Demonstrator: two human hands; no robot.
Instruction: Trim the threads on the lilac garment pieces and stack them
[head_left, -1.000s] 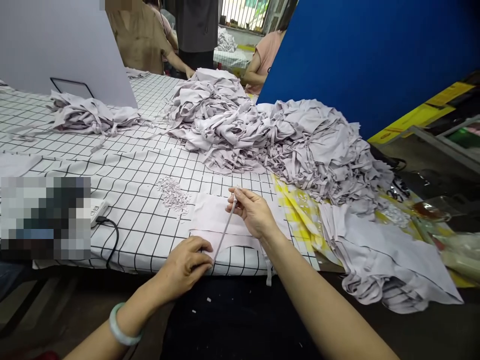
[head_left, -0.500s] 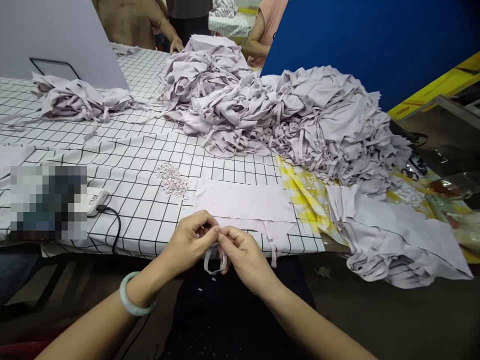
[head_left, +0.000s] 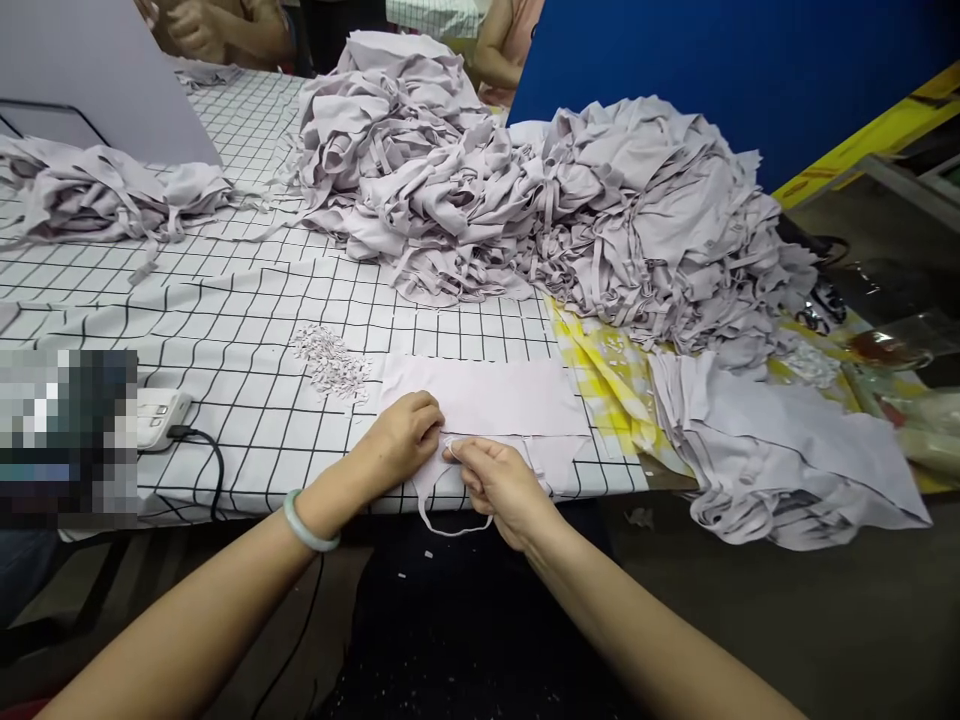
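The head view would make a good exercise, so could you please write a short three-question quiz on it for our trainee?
1. True or false: the bracelet is worn on the right arm.
2. What lies just left of the flat cloth?
A) a spoon
B) a scatter of small scraps
C) a spool of thread
3. Fill in: beside the right hand, the thin strap hangs in a ____.

Key:
1. False; it is on the left arm.
2. B
3. loop

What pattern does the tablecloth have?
The tablecloth is white with thin black lines making squares, best seen in the head view.
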